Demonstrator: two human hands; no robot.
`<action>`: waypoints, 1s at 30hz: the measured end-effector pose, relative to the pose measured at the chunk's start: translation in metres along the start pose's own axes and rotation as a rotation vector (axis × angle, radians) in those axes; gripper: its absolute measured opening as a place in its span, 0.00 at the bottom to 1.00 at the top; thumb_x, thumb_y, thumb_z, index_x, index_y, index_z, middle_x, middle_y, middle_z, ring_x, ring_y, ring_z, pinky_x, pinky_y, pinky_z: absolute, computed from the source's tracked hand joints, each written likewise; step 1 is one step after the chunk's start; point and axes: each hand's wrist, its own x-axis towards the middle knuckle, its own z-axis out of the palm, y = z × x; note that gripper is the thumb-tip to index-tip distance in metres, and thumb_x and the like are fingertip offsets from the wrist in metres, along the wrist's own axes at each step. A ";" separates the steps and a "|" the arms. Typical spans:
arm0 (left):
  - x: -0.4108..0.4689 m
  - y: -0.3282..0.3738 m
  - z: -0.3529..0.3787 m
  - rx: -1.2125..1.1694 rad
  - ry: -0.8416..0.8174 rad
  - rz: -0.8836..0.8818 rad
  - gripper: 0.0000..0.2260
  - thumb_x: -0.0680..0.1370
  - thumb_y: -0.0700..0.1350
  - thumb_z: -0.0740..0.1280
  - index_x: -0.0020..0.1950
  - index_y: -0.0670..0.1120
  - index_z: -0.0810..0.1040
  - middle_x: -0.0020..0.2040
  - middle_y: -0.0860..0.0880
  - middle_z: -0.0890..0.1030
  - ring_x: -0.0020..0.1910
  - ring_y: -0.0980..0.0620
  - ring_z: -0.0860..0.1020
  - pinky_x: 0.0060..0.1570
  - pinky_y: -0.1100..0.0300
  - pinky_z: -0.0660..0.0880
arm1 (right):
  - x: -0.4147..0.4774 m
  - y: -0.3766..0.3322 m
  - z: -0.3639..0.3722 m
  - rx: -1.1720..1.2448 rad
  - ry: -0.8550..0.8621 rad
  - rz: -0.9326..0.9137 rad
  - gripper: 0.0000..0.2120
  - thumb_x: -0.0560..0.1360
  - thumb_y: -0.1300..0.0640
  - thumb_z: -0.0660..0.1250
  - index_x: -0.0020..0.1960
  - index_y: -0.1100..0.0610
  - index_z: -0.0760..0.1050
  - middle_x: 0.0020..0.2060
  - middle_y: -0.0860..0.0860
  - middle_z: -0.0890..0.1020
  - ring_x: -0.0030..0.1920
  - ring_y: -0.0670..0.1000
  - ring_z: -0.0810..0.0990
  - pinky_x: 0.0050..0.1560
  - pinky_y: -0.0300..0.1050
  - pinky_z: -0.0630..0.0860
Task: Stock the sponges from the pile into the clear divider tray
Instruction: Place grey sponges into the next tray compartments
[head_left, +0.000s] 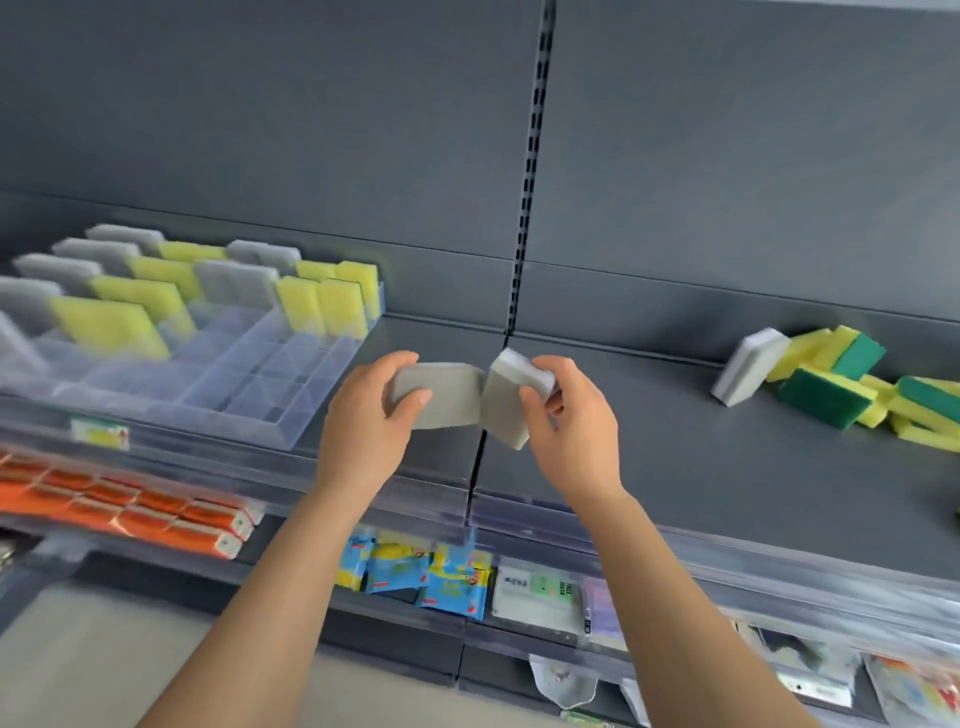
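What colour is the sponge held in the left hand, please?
Grey: the sponge shows best in the head view.

A dark grey shelving unit fills the view. Its back panel (260, 130) is plain and matte, split by a slotted upright (532, 156) that runs down the middle from the far top to the shelf. The dark grey shelf (727, 467) stretches left to right, with a seam under the upright and a clear plastic strip (779, 566) along its near edge. A small price label (98, 434) sits on the strip at the left. On the lower shelves lie orange packs (130, 512) at the left, blue and yellow packets (415, 571) in the middle and a white packet (540, 592) beside them. The beige floor (104, 649) shows at the near left. The light is soft and even.
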 end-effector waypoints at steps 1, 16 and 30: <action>0.004 -0.008 -0.013 0.018 -0.003 0.004 0.17 0.77 0.46 0.66 0.66 0.52 0.72 0.57 0.48 0.75 0.56 0.50 0.72 0.51 0.60 0.67 | 0.002 -0.011 0.011 0.006 -0.004 -0.004 0.10 0.77 0.55 0.63 0.57 0.52 0.72 0.45 0.48 0.79 0.45 0.52 0.75 0.46 0.50 0.75; 0.065 -0.114 -0.140 -0.014 0.163 -0.042 0.18 0.73 0.46 0.71 0.58 0.47 0.68 0.52 0.53 0.73 0.52 0.50 0.73 0.48 0.53 0.72 | 0.038 -0.121 0.151 0.104 -0.056 -0.038 0.11 0.77 0.53 0.65 0.58 0.51 0.73 0.45 0.48 0.80 0.42 0.49 0.77 0.45 0.46 0.75; 0.162 -0.169 -0.175 0.241 0.265 0.040 0.16 0.72 0.39 0.71 0.58 0.49 0.76 0.56 0.48 0.73 0.52 0.51 0.72 0.47 0.68 0.62 | 0.123 -0.151 0.246 0.227 -0.190 -0.112 0.11 0.75 0.54 0.67 0.58 0.51 0.74 0.44 0.47 0.80 0.40 0.48 0.77 0.45 0.43 0.75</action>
